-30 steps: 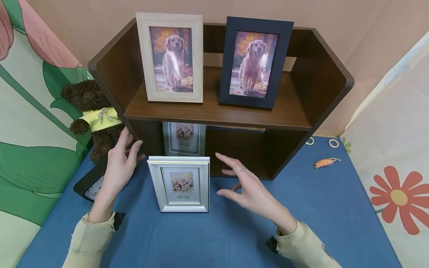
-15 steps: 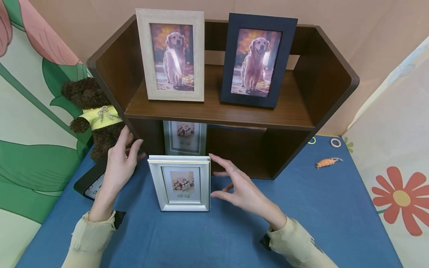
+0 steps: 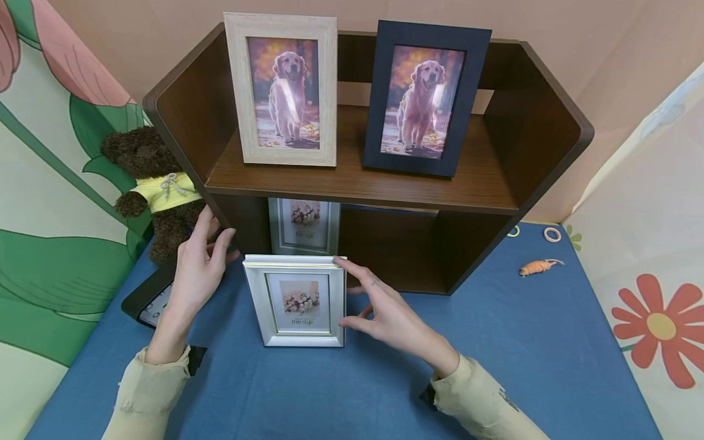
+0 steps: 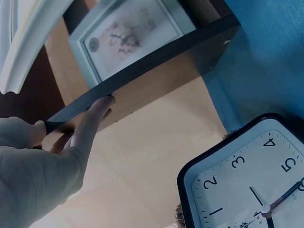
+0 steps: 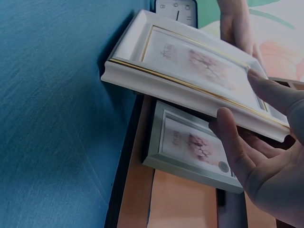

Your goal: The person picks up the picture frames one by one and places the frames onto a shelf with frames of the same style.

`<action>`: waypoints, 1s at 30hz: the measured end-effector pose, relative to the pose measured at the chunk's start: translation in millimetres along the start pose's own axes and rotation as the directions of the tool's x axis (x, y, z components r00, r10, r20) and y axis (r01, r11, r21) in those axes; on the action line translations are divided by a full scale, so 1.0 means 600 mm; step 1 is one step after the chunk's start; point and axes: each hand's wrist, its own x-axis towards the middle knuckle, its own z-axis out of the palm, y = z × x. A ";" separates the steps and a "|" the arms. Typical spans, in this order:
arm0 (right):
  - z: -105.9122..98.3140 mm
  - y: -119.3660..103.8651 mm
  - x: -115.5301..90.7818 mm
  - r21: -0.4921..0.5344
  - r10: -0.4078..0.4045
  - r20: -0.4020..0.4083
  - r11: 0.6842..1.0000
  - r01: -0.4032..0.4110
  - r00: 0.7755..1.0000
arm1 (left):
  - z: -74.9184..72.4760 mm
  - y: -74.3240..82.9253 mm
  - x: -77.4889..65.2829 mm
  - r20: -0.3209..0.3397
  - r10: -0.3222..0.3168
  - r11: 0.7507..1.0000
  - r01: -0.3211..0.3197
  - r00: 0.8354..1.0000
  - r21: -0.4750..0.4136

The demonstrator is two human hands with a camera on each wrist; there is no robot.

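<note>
Right hand (image 3: 393, 318) has been moving in leftward since the earlier frames; half a second ago its fingertips were only meeting the edge, and now they are overlapping the white frame (image 3: 299, 302). Grip: thumb and fingers are parting narrowly around the frame's right side, thumb lying on the front, index finger reaching the top corner. Hold is looking light; pressure cannot be told.

White frame, one, is standing on the blue cloth (image 3: 517, 373) just before the shelf unit (image 3: 352, 189), its flower print facing the person.

Left hand (image 3: 195, 269), unmoved, is gripping the front edge of the unit's left side panel, fingers and thumb closing narrowly round the board.

Frames are numbering four in all. One grey-green frame (image 3: 304, 226) is standing in the lower compartment, left part. Two dog pictures are standing on the upper shelf: pale wood frame (image 3: 286, 91) left, navy frame (image 3: 423, 101) right.

Farther out, left: one clock (image 4: 247, 185) is resting near the left hand; one brown bear (image 3: 156, 189) is sitting beside the unit, wearing a yellow top. Right: two rings (image 3: 552, 234) and one orange toy (image 3: 540, 267) are lying on the cloth.
</note>
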 end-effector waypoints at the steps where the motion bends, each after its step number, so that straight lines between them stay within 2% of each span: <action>1: 0.001 0.000 0.000 -0.008 0.003 0.000 1.000 -0.003 1.000 | 0.000 -0.001 0.000 0.000 0.000 1.000 0.000 1.000 0.000; 14: 0.019 0.015 0.003 -0.111 -0.021 -0.035 0.994 0.017 0.999 | 0.000 -0.001 0.001 0.001 0.006 1.000 -0.006 1.000 -0.001; 25: 0.032 0.024 0.007 -0.151 -0.066 -0.076 0.987 0.054 0.995 | -0.001 -0.002 0.001 0.002 0.008 1.000 -0.008 1.000 -0.005; 30: 0.035 0.027 0.009 -0.130 -0.080 -0.101 0.989 0.067 0.992 | -0.001 -0.002 0.001 0.006 0.007 1.000 -0.007 1.000 -0.015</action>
